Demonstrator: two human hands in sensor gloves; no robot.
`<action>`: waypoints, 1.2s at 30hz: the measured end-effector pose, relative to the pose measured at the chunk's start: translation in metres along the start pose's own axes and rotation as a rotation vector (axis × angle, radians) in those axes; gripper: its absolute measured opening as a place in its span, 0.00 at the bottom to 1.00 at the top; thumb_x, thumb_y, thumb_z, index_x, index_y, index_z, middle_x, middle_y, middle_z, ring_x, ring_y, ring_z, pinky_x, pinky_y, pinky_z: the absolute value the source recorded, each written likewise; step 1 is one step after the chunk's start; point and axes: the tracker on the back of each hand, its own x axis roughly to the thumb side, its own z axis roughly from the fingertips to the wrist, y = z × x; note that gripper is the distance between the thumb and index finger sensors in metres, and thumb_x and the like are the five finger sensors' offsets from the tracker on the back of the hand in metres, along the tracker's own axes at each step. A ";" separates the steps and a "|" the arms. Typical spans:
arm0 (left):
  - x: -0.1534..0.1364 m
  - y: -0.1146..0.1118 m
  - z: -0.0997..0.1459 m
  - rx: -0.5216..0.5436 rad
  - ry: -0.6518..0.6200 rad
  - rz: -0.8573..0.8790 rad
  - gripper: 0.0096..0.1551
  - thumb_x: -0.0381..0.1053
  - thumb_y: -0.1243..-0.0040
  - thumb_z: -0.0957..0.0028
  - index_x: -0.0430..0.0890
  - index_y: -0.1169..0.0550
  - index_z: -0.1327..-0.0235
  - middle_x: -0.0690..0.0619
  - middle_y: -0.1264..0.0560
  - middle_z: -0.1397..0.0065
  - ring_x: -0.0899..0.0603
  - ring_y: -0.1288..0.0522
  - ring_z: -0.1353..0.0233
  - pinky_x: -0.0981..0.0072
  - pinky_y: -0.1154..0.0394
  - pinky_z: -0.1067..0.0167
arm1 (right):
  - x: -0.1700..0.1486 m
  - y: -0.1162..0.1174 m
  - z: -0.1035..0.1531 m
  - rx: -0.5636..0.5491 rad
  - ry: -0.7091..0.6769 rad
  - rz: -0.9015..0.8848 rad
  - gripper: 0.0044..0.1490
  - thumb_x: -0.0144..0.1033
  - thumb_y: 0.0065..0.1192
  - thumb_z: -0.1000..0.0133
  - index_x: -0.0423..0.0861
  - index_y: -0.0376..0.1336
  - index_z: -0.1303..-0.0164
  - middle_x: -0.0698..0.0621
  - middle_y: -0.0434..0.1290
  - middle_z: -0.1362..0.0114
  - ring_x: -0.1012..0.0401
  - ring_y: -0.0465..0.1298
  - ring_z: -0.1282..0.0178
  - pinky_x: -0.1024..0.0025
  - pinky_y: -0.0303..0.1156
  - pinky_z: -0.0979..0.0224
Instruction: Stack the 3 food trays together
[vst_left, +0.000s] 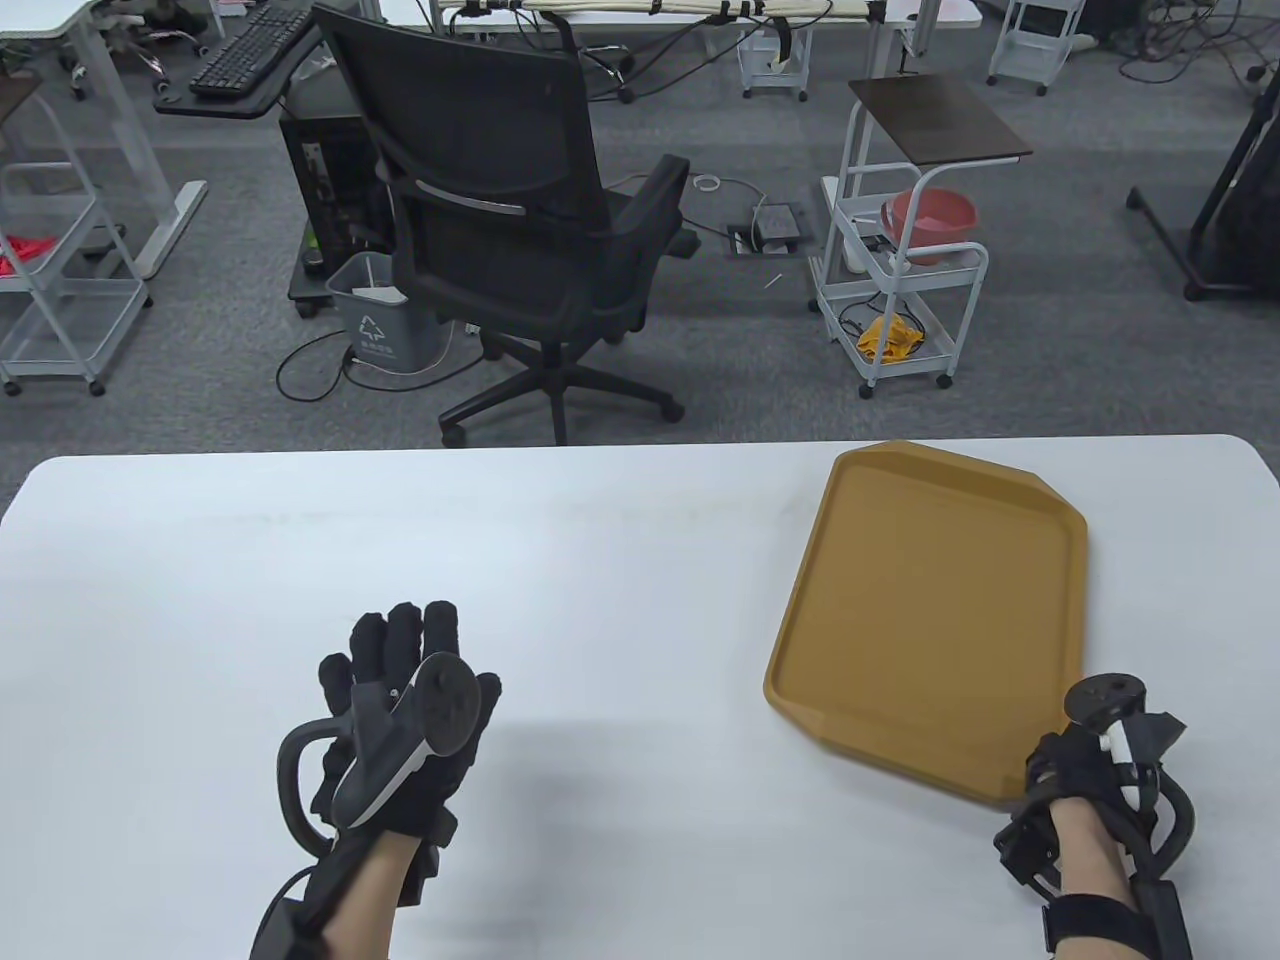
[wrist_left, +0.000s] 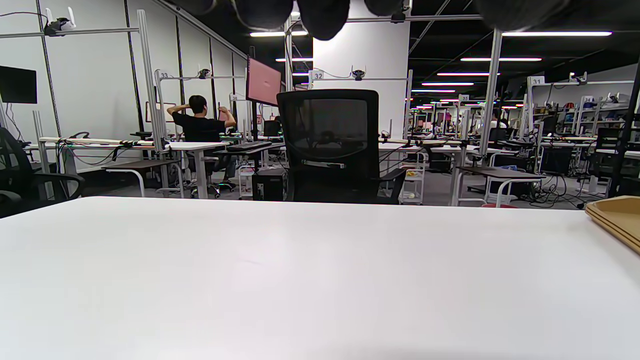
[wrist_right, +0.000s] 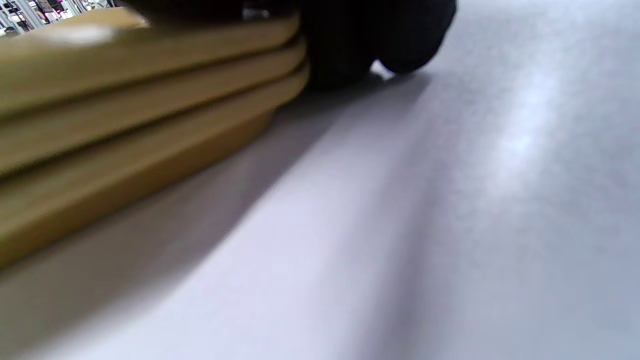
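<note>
While left hand (vst_left: 405, 700) spread, right hand (vst_left: 1085, 760) on stacked trays' (vst_left: 930, 610) corner.

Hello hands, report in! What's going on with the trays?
Left hand free above the table. Right hand gripping the tray stack's near corner. Three trays nested, rims aligned. Nothing in the way.

Mustard-brown trays (vst_left: 930, 610), white table (vst_left: 400, 540), black-gloved hands (vst_left: 405, 700).

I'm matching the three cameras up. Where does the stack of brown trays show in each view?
Table view: tray stack at right, right hand at its near corner.
Left wrist view: a corner at the right edge.
Right wrist view: three stacked rims at upper left.
Shared landmark: white table.
</note>
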 end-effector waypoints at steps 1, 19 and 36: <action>0.000 0.000 0.000 -0.001 0.001 0.000 0.47 0.74 0.55 0.45 0.58 0.52 0.15 0.52 0.51 0.09 0.34 0.50 0.10 0.31 0.49 0.19 | -0.001 -0.001 0.000 -0.004 -0.003 -0.018 0.39 0.42 0.50 0.36 0.52 0.43 0.15 0.43 0.55 0.20 0.56 0.69 0.35 0.57 0.64 0.25; 0.003 -0.002 0.000 -0.013 -0.004 -0.008 0.47 0.74 0.56 0.45 0.59 0.52 0.15 0.52 0.51 0.09 0.34 0.50 0.09 0.31 0.49 0.19 | 0.045 0.029 0.039 -0.031 -0.340 0.122 0.41 0.33 0.55 0.40 0.34 0.49 0.19 0.34 0.63 0.27 0.54 0.74 0.40 0.55 0.71 0.32; 0.004 -0.003 0.000 -0.021 -0.005 -0.028 0.47 0.74 0.56 0.45 0.59 0.52 0.15 0.52 0.51 0.09 0.34 0.50 0.10 0.31 0.49 0.19 | 0.124 0.118 0.161 0.074 -0.745 0.232 0.45 0.45 0.54 0.39 0.29 0.48 0.22 0.33 0.64 0.32 0.56 0.75 0.45 0.57 0.72 0.37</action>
